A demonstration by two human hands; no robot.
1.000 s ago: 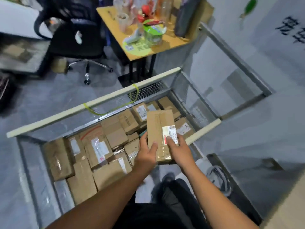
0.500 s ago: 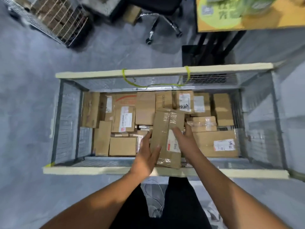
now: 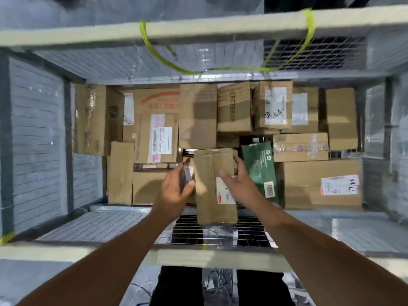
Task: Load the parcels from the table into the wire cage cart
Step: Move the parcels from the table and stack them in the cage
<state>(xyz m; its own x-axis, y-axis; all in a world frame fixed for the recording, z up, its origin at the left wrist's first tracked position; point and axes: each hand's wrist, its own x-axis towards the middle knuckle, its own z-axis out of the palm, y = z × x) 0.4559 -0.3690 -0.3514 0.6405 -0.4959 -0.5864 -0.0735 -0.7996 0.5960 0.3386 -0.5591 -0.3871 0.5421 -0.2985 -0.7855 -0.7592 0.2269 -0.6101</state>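
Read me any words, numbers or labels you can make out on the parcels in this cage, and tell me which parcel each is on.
No text reads cleanly.
On the held parcel: white barcode label, blurred.
On the green parcel: white print and barcode, too small.
On the red-printed box: red characters, blurred.
On the large box at right: handwritten digits on its label, unclear.

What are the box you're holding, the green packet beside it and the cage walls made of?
The box looks like plain brown cardboard: matte, creased, with a white paper label. The green packet seems to be printed plastic or coated card. It has a slight sheen, but I can't tell which. The cage walls look like thin grey metal wire, welded into a see-through grid.
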